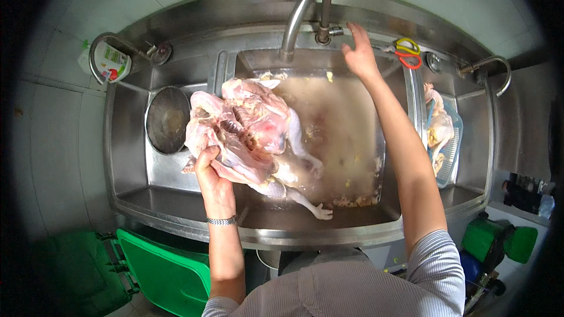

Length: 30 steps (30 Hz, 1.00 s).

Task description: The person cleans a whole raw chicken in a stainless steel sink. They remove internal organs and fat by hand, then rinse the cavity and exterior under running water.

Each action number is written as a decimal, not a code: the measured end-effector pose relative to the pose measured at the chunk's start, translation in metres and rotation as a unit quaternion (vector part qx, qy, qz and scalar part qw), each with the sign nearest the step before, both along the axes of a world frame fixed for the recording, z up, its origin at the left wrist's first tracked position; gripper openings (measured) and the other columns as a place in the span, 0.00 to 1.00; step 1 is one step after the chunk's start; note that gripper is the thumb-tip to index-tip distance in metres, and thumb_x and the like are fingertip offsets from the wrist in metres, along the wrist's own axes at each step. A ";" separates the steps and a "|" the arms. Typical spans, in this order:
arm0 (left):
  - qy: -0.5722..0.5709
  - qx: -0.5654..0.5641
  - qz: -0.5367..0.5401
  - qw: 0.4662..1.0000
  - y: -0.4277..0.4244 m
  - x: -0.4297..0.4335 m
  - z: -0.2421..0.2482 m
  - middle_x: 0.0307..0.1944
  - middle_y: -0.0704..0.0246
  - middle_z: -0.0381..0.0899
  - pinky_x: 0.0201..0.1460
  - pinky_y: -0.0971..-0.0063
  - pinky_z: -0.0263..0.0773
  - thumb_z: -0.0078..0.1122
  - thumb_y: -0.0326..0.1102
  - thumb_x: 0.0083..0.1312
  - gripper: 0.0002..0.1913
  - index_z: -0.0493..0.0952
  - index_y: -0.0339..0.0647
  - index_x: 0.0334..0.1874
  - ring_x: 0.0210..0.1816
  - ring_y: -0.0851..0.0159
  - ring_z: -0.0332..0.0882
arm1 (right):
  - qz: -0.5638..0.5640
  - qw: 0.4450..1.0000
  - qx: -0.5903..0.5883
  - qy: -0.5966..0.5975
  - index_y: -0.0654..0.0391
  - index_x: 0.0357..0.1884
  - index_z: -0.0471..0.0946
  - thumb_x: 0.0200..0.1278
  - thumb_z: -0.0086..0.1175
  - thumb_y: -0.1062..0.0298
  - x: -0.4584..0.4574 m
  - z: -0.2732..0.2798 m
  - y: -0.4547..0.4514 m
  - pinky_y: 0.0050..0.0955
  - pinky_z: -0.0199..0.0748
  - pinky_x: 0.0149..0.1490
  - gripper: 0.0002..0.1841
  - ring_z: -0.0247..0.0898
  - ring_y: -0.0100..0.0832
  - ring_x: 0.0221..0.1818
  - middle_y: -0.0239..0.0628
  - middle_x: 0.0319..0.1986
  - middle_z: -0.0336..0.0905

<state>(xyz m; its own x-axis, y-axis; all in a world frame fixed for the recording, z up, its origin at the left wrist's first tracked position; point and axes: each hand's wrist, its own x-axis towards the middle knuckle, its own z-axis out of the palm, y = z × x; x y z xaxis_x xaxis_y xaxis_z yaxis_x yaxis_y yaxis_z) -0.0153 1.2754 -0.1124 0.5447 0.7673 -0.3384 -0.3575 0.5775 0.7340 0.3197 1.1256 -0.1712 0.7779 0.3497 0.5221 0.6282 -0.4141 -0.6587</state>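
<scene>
My left hand (213, 174), with a metal-band watch or bracelet at the wrist, grips a raw plucked poultry carcass (264, 127). The carcass is split open, its ribs and cavity facing up. It spans the divider between the left and middle basins, feet towards the right. Below it, cloudy brownish water (339, 127) with yellowish scraps fills the bottom of the middle basin. Beside the tap lever (336, 31), at the back, is my right hand (361, 55), holding nothing, thumb apart from the fingers. Whether its fingertips touch the lever I cannot tell. The curved steel faucet (297, 17) arches over the middle basin.
Scissors (407, 53) with yellow and red handles lie on the back ledge. A blue plastic basket (454, 141) with more raw poultry (439, 127) occupies the right basin. The left basin holds a dark round pan (167, 120). A white jug (110, 61) stands behind it. Green bins (165, 264) flank the sink below.
</scene>
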 end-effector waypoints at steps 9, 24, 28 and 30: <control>-0.098 0.032 -0.019 0.995 0.008 -0.006 -0.029 0.51 0.64 0.72 0.59 0.68 0.64 0.48 0.23 0.45 0.28 0.68 0.34 0.55 0.52 0.60 0.69 | -0.046 0.986 -0.148 0.065 0.60 0.41 0.74 0.65 0.38 0.57 0.029 -0.035 0.044 0.41 0.69 0.40 0.17 0.72 0.45 0.33 0.52 0.30 0.75; -0.110 -0.013 -0.123 0.986 0.040 -0.008 -0.044 0.46 0.60 0.74 0.55 0.66 0.68 0.49 0.24 0.42 0.29 0.67 0.32 0.53 0.47 0.57 0.73 | 0.065 0.868 0.120 0.477 0.55 0.43 0.70 0.68 0.39 0.58 0.020 -0.029 0.056 0.21 0.56 0.18 0.13 0.56 0.21 0.15 0.27 0.15 0.62; -0.089 0.005 -0.125 0.988 0.042 -0.008 -0.047 0.46 0.63 0.73 0.53 0.71 0.67 0.50 0.25 0.44 0.28 0.67 0.33 0.54 0.47 0.60 0.71 | 0.091 0.892 0.038 0.441 0.57 0.42 0.69 0.68 0.39 0.57 0.026 -0.029 0.057 0.23 0.53 0.18 0.14 0.55 0.21 0.15 0.26 0.15 0.61; -0.104 0.006 -0.141 0.985 0.042 -0.008 -0.047 0.46 0.63 0.73 0.54 0.71 0.66 0.50 0.25 0.44 0.28 0.67 0.33 0.54 0.48 0.61 0.71 | 0.101 0.891 0.088 0.433 0.57 0.44 0.70 0.68 0.39 0.57 0.026 -0.035 0.056 0.24 0.56 0.18 0.15 0.56 0.22 0.15 0.28 0.15 0.61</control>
<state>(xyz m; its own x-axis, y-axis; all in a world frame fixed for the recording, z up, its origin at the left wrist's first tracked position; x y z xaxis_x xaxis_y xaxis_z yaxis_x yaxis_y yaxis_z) -0.0238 1.3176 -0.1599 0.7929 0.5789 -0.1901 -0.3270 0.6675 0.6690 0.3458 1.1819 -0.2062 0.8462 0.5003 -0.1833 -0.0975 -0.1928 -0.9764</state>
